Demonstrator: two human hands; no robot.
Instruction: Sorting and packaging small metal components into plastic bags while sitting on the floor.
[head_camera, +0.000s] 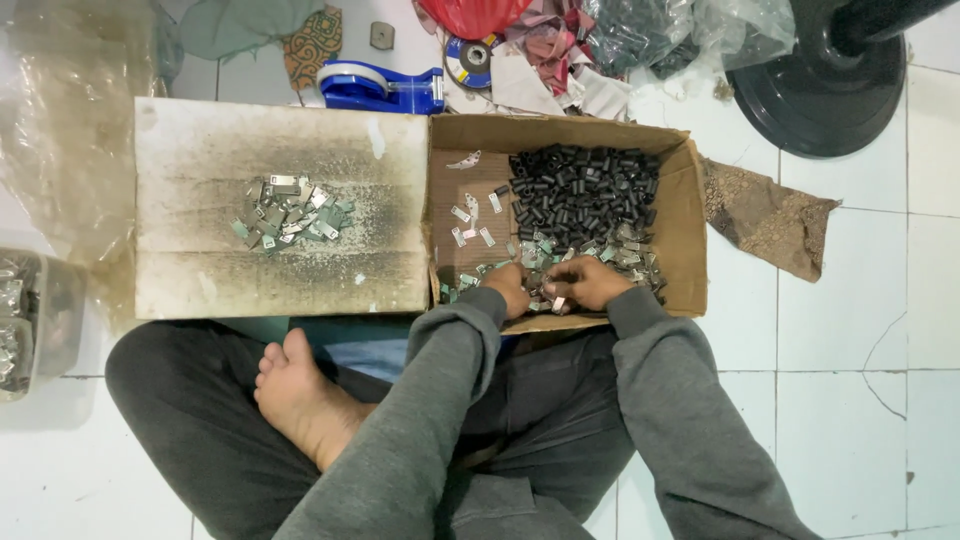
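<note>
I sit cross-legged on the floor in grey sleeves. Both hands are inside an open cardboard box (682, 215) at its near edge. My left hand (510, 287) and my right hand (588, 281) are close together with fingers curled over small silver metal clips (600, 255); a clip shows between the fingertips, though which hand grips it I cannot tell. Behind the clips lies a heap of small black cylindrical parts (582, 192). On a dirty flattened cardboard sheet (200, 270) to the left rests a small pile of metal clips (288, 213).
A blue tape dispenser (382, 87), cloth scraps and plastic bags lie beyond the box. A black round fan base (830, 85) stands at the top right. A clear container (35, 320) with metal parts is at the left. My bare foot (300, 395) rests below the sheet.
</note>
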